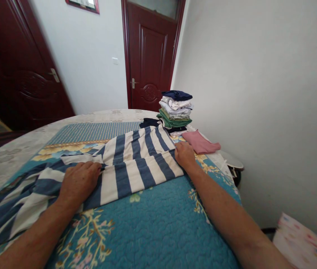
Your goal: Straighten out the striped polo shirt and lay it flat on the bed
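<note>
A blue-and-white striped garment lies spread over the teal quilted cover, partly folded over on itself. My left hand is closed on it near the middle, its fingertips curled around a fold. At the garment's right end, my right hand pinches the edge, with the fingertips partly hidden. To the left of my left hand the cloth is loose and wrinkled, running out to the picture's edge.
A stack of folded clothes stands behind the garment's right end. Beside it lies a pink folded cloth. A dark cloth sits left of the stack. The teal floral quilt covers the surface; a wall rises on the right.
</note>
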{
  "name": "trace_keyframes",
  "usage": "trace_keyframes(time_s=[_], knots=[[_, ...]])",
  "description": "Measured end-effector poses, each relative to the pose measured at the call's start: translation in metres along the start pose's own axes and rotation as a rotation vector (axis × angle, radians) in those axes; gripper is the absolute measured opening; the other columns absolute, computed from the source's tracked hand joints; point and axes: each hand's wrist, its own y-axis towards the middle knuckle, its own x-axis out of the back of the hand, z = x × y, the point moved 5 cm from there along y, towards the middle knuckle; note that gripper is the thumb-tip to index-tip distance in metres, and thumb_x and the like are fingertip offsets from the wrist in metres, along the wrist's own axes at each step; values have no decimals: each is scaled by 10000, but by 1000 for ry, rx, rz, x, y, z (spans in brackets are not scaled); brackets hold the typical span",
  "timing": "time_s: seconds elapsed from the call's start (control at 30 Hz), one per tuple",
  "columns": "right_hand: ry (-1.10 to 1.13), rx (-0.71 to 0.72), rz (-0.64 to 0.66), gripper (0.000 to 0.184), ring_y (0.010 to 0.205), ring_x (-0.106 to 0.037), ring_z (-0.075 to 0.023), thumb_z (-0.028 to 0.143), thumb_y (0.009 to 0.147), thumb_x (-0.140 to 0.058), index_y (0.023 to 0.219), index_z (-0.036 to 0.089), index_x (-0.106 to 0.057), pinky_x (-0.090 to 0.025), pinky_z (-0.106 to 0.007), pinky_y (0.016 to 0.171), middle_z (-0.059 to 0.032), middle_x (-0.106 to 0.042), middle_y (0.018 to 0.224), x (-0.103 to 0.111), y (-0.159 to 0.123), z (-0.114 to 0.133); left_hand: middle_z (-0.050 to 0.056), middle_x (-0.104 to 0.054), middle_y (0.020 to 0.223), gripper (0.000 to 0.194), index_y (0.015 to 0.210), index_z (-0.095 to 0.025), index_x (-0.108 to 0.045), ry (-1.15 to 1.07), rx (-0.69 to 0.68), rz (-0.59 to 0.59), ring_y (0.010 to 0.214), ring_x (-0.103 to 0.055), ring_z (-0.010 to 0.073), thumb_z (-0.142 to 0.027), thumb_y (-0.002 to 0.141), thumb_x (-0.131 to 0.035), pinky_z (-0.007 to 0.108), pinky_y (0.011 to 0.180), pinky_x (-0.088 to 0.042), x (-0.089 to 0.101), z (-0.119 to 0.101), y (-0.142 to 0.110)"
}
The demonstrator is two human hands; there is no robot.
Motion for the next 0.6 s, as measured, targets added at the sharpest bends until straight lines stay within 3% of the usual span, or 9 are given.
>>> trace_keyframes(time_s=[0.1,0.2,0.3,0.4,0.5,0.6], knots=[[183,210,-35,290,1204,-583,-285,170,997,-514,1206,153,-714,-444,-420,1076,-152,-694,1247,13,-22,57,151,-763,1159,444,1195,-162,-737,-132,-92,-81,1054,-700,321,-353,1062,-358,466,920,-529,10,-27,-7],[379,462,-4,365,1342,-533,-257,189,1017,-503,1350,153,-648,-419,-418,1167,-146,-660,1379,11,-54,130,133,-721,1327,438,1314,-192,-697,-274,-238,-66,1182,-686,269,-320,1066,-359,414,1037,-524,5,-66,-20],[453,571,84,450,1430,-483,-258,251,1047,-470,1476,137,-543,-373,-432,1227,-153,-600,1495,-2,-79,180,148,-629,1498,479,1444,-190,-623,-244,-225,-35,1381,-581,310,-361,1045,-419,485,1169,-434,-9,-90,-32],[433,466,273,564,1538,-372,-304,439,1067,-462,1579,204,-441,-271,-526,1277,-133,-464,1643,-18,-84,187,170,-516,1615,597,1531,-181,-548,-183,-137,35,1524,-429,350,-488,1031,-435,564,1241,-309,-20,-90,-38],[391,312,377,709,1605,-236,-351,620,1044,-441,1628,222,-380,-158,-610,1291,-133,-319,1725,-25,-76,164,170,-430,1674,683,1571,-183,-510,-144,-86,88,1583,-325,356,-571,1019,-410,603,1264,-214,-22,-83,-41],[329,219,390,749,1613,-202,-360,657,1048,-394,1631,187,-373,-112,-633,1285,-154,-288,1734,-26,-65,130,176,-388,1695,734,1592,-171,-487,-123,-56,106,1592,-302,361,-610,1014,-376,638,1264,-172,-20,-79,-43]])
